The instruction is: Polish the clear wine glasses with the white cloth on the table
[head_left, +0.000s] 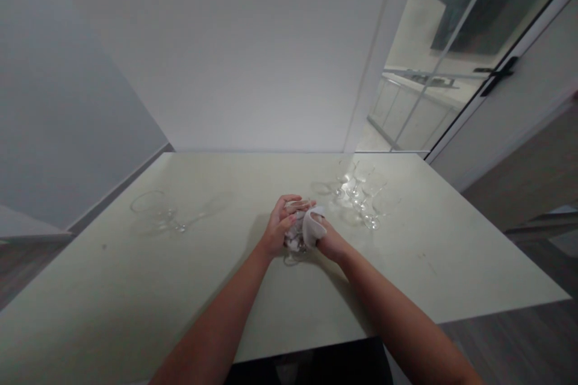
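Observation:
Over the middle of a pale table, both my hands meet around a clear stemmed glass. My left hand is wrapped round the bowl of the glass. My right hand grips a white cloth that is pressed against and partly into the glass. The foot of the glass shows just below my hands, close to the tabletop.
A group of clear stemmed glasses stands behind and to the right of my hands. One wide glass stands alone at the left. A wall runs behind the table; a glass door is at the right. The table's front edge is near me.

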